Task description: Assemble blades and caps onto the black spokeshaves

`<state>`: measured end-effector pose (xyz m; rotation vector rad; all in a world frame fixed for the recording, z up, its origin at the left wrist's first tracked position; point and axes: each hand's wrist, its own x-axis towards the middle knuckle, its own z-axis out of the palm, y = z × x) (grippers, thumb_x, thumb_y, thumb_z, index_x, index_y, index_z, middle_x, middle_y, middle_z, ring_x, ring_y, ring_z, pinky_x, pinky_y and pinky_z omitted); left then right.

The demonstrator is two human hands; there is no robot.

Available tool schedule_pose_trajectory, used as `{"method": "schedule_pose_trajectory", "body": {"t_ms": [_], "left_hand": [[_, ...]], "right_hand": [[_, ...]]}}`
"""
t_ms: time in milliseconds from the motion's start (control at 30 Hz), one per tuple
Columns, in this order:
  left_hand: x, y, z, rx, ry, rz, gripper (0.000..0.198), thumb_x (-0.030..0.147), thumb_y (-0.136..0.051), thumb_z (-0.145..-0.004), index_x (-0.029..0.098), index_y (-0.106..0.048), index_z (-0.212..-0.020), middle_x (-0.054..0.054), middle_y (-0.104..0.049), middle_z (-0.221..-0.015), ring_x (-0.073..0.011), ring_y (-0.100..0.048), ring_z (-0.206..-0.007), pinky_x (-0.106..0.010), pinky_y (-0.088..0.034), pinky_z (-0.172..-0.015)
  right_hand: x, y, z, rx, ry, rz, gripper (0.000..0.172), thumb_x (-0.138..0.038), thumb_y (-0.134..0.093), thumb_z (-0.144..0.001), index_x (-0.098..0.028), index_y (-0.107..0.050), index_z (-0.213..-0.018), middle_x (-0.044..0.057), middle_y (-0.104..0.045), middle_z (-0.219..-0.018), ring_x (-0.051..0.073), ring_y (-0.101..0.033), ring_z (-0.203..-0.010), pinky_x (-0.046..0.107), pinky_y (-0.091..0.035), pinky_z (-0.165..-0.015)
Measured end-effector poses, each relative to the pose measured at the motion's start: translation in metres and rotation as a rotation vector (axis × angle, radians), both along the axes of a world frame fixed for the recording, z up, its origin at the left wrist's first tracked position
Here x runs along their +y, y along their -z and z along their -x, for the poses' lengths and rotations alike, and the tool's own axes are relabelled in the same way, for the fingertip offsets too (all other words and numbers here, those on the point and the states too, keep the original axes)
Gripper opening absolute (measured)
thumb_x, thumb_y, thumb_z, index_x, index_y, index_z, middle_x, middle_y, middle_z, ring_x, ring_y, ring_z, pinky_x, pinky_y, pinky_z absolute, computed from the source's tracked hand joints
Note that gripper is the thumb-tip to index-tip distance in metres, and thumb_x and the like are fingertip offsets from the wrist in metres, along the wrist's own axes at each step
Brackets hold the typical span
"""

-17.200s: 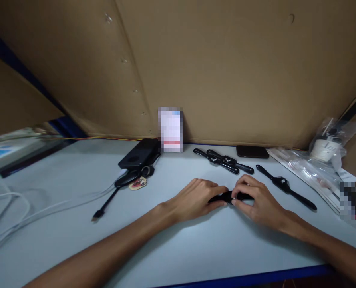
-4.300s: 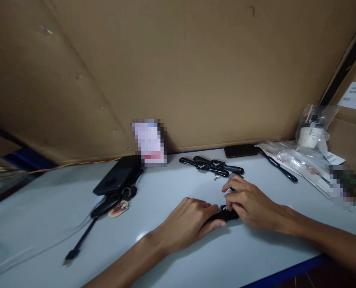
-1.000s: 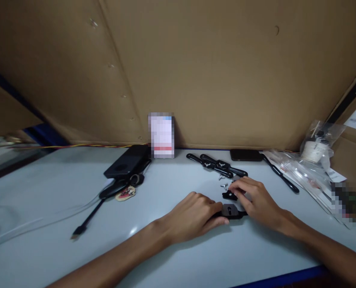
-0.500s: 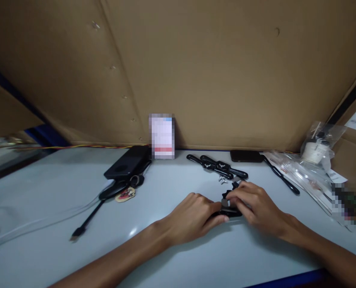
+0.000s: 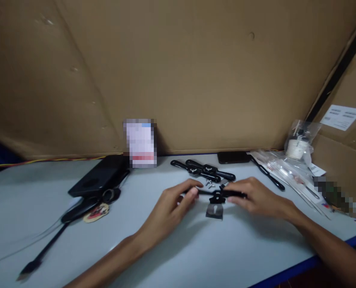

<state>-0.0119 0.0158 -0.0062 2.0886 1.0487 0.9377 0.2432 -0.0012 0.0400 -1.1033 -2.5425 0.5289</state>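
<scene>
Across the pale bench [image 5: 225, 256], largest item first: a flat black box [image 5: 94, 176] lies well to the left of the hands. Both hands are set apart from each other and clamped on one black two-handled tool [image 5: 208, 193]. Left hand [image 5: 173, 204] pinches its left end between thumb and fingers; right hand [image 5: 257, 198] grips its right handle, thumb on the near side. The tool's middle is exposed between them, held roughly level. Two similar black tools [image 5: 194, 171] lie overlapping beyond the hands. A third black handled piece [image 5: 267, 173] rests beyond the right hand, toward the plastic packets [image 5: 288, 172]. Between the hands, on the near side of the held tool, a grey slotted blade [image 5: 214, 212] lies flat, touched by neither. A small black notched plate [image 5: 217, 199] sits between blade and tool; contact with the tool cannot be determined. Small silver screws [image 5: 209, 184] lie just beyond the held tool.
</scene>
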Motion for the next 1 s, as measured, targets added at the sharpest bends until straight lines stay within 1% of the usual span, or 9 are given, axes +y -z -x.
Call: {"method": "schedule_pose_trajectory", "body": {"t_ms": [100,200,267,367,500,600,667,833,1000], "left_hand": [[0.008,0.007,0.002,-0.034,-0.131,0.01,0.044,0.051,-0.042,-0.099,0.021,-0.053,-0.131,-0.003,-0.066,-0.088,-0.0179,-0.062,-0.073,-0.028,-0.051,-0.061],[0.013,0.016,0.005,0.056,-0.134,-0.023,0.043,0.048,-0.045,-0.099,0.023,-0.051,-0.133,-0.006,-0.068,-0.102,-0.0211,-0.067,-0.082,-0.034,-0.056,-0.068],[0.014,0.02,0.007,0.151,-0.074,-0.13,0.04,0.047,-0.045,-0.099,0.024,-0.054,-0.132,-0.009,-0.067,-0.118,-0.0252,-0.068,-0.099,-0.042,-0.058,-0.084],[0.016,0.025,0.009,0.276,0.064,-0.296,0.043,0.044,-0.046,-0.102,0.028,-0.048,-0.141,-0.008,-0.057,-0.144,-0.03,-0.055,-0.131,-0.053,-0.048,-0.108],[0.021,0.03,0.01,0.425,0.221,-0.339,0.053,0.041,-0.041,-0.106,0.028,-0.029,-0.156,-0.005,-0.039,-0.16,-0.0277,-0.037,-0.148,-0.054,-0.037,-0.119],[0.023,0.033,0.009,0.489,0.252,-0.333,0.055,0.042,-0.039,-0.107,0.027,-0.027,-0.158,-0.004,-0.036,-0.161,-0.0266,-0.031,-0.15,-0.055,-0.031,-0.122],[0.024,0.033,0.009,0.501,0.249,-0.332,0.055,0.042,-0.039,-0.107,0.026,-0.027,-0.158,-0.005,-0.037,-0.161,-0.0262,-0.032,-0.15,-0.054,-0.031,-0.123],[0.021,0.032,0.01,0.47,0.198,-0.341,0.053,0.043,-0.043,-0.105,0.026,-0.034,-0.154,-0.008,-0.046,-0.156,-0.028,-0.044,-0.144,-0.054,-0.041,-0.117],[0.016,0.025,0.007,0.411,0.166,-0.343,0.043,0.038,-0.045,-0.103,0.024,-0.049,-0.143,-0.01,-0.059,-0.143,-0.0288,-0.058,-0.128,-0.055,-0.05,-0.107]], "right_hand": [[0.015,-0.003,-0.018,0.08,0.214,-0.115,0.031,-0.021,-0.06,-0.095,-0.026,-0.071,-0.123,0.004,-0.076,-0.117,0.022,-0.07,-0.101,0.035,-0.051,-0.087],[0.023,-0.009,-0.035,0.051,0.382,-0.138,0.035,-0.019,-0.061,-0.092,-0.027,-0.071,-0.124,0.005,-0.075,-0.12,0.024,-0.07,-0.105,0.039,-0.051,-0.09],[0.025,-0.015,-0.046,-0.026,0.461,-0.121,0.035,-0.02,-0.061,-0.091,-0.025,-0.072,-0.124,0.006,-0.076,-0.116,0.025,-0.071,-0.099,0.038,-0.052,-0.086],[0.027,-0.021,-0.062,-0.15,0.518,-0.09,0.035,-0.026,-0.06,-0.093,-0.021,-0.071,-0.127,0.008,-0.077,-0.11,0.026,-0.07,-0.095,0.037,-0.05,-0.081],[0.033,-0.016,-0.078,-0.344,0.593,-0.076,0.031,-0.032,-0.062,-0.094,-0.019,-0.072,-0.12,0.011,-0.075,-0.108,0.029,-0.068,-0.102,0.035,-0.047,-0.083],[0.038,-0.006,-0.085,-0.411,0.63,-0.045,0.027,-0.034,-0.065,-0.092,-0.018,-0.073,-0.111,0.013,-0.073,-0.106,0.031,-0.066,-0.102,0.035,-0.046,-0.081],[0.04,-0.001,-0.086,-0.424,0.642,-0.027,0.027,-0.034,-0.065,-0.091,-0.017,-0.071,-0.11,0.013,-0.072,-0.105,0.031,-0.065,-0.101,0.035,-0.045,-0.079],[0.038,0.003,-0.081,-0.48,0.641,0.032,0.028,-0.027,-0.067,-0.085,-0.018,-0.069,-0.111,0.012,-0.07,-0.103,0.029,-0.064,-0.096,0.032,-0.043,-0.073],[0.037,0.007,-0.08,-0.528,0.643,0.053,0.033,-0.021,-0.069,-0.08,-0.019,-0.069,-0.112,0.012,-0.07,-0.105,0.029,-0.065,-0.096,0.031,-0.042,-0.071]]}}
